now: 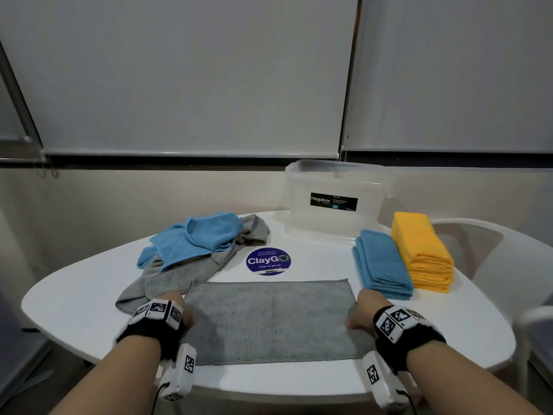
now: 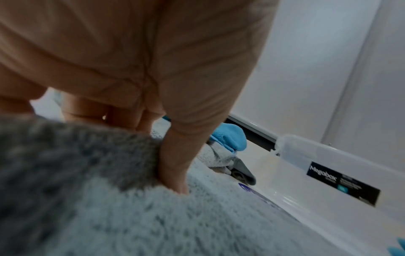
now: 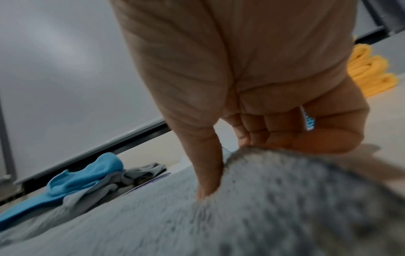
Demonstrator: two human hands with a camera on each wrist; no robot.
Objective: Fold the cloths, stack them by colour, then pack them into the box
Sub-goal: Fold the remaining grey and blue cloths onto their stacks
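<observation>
A grey cloth [image 1: 269,322] lies flat as a wide rectangle on the white table [image 1: 74,301] in front of me. My left hand [image 1: 182,313] pinches its left edge, thumb [image 2: 175,166] on top and fingers curled beneath. My right hand [image 1: 360,313] pinches the right edge the same way, thumb [image 3: 206,173] pressed on the pile. A heap of unfolded blue and grey cloths [image 1: 197,250] lies at the back left. A folded blue stack [image 1: 383,265] and a folded yellow stack [image 1: 422,250] sit on the right. The clear plastic box [image 1: 338,202] stands at the back.
A round purple ClayGo sticker [image 1: 268,261] is on the table between the heap and the flat cloth. A white chair [image 1: 493,253] stands beyond the table's right side. Window blinds hang behind the box.
</observation>
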